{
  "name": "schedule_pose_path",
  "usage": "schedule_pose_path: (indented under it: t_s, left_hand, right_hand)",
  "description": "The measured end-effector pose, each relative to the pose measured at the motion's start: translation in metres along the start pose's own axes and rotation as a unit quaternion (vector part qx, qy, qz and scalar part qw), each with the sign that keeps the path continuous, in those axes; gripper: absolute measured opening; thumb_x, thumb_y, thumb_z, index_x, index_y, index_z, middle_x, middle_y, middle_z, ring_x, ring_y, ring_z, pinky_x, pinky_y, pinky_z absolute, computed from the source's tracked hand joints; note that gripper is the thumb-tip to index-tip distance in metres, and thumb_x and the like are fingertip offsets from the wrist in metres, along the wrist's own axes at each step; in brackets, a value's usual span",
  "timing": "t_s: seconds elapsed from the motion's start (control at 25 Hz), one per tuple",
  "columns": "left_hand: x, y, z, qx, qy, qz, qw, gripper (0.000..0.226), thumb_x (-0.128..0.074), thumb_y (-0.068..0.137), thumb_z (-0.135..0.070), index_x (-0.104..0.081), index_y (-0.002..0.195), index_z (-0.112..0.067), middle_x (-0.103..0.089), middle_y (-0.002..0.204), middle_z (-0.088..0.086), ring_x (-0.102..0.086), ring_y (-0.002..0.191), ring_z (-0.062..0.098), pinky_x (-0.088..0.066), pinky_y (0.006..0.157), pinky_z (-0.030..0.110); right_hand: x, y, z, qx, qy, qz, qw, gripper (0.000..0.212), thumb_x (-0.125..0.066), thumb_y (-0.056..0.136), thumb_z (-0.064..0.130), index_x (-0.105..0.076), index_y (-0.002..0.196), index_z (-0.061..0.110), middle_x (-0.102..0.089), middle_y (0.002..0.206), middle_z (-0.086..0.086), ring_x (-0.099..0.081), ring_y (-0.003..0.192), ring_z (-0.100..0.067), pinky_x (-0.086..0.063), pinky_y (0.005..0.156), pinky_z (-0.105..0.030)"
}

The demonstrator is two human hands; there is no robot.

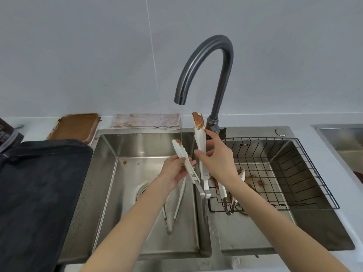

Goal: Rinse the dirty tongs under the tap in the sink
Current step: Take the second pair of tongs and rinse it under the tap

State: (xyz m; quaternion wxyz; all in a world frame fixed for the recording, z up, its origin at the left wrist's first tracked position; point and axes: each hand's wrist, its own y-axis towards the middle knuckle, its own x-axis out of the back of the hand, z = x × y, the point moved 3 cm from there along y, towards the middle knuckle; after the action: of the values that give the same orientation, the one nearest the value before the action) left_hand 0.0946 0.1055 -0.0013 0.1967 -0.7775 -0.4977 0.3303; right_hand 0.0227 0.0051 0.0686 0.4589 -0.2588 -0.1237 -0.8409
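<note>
tongs (201, 152) splayed, tips up-frame | left hand (173, 170) grips soiled arm under stream (181, 124) | right hand (217, 158) grips other arm, right of stream

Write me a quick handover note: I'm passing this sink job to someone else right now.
Left hand grips one arm of the held tongs; right hand grips the other, spread open.
Tap runs a thin stream onto the left tip over the left basin.
Both tips still show brown residue; the right tip sits outside the stream.
A second pair lies in the left basin, a third in the wire basket, soiled.
Left: finish rinsing both tips.
</note>
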Motion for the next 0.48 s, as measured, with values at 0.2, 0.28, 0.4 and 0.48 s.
schedule_pose_path:
  t_s: [0.2, 0.28, 0.4, 0.48]
  left_hand:
    - [-0.001, 0.003, 0.004, 0.035, -0.046, 0.004, 0.998, 0.034, -0.036, 0.094, 0.003, -0.045, 0.127, 0.007, -0.060, 0.086, 0.012, -0.063, 0.071, 0.019, -0.054, 0.072, 0.032]
    - [-0.002, -0.001, 0.010, 0.051, -0.077, 0.010, 0.996, 0.035, -0.035, 0.094, 0.003, -0.042, 0.128, 0.008, -0.059, 0.086, 0.014, -0.064, 0.069, 0.020, -0.050, 0.082, 0.036]
    - [-0.003, -0.007, 0.020, 0.070, -0.135, 0.013, 0.988, 0.023, -0.037, 0.094, 0.004, -0.045, 0.115, 0.003, -0.059, 0.086, 0.016, -0.069, 0.052, 0.016, -0.055, 0.077, 0.036]
    - [-0.001, -0.010, 0.026, 0.083, -0.164, 0.009, 0.983, 0.014, -0.039, 0.093, 0.004, -0.045, 0.104, 0.000, -0.060, 0.085, 0.017, -0.069, 0.047, 0.016, -0.060, 0.060, 0.033]
  right_hand:
    - [-0.005, 0.014, 0.000, -0.010, -0.015, 0.017, 1.000, 0.059, -0.063, 0.085, 0.025, -0.040, 0.139, 0.027, -0.060, 0.104, 0.005, -0.053, 0.069, 0.001, -0.040, 0.063, -0.009]
    - [-0.006, 0.016, -0.002, -0.014, -0.022, 0.020, 0.999, 0.057, -0.062, 0.085, 0.026, -0.042, 0.138, 0.026, -0.062, 0.105, 0.004, -0.054, 0.072, -0.004, -0.041, 0.066, -0.013]
    - [-0.007, 0.017, -0.004, -0.013, -0.033, 0.024, 0.999, 0.054, -0.061, 0.086, 0.027, -0.045, 0.137, 0.025, -0.062, 0.105, 0.005, -0.055, 0.072, -0.007, -0.042, 0.063, -0.011]
    - [-0.008, 0.016, -0.005, -0.011, -0.043, 0.029, 0.999, 0.053, -0.061, 0.086, 0.028, -0.046, 0.137, 0.025, -0.062, 0.104, 0.007, -0.055, 0.071, -0.005, -0.041, 0.063, -0.009]
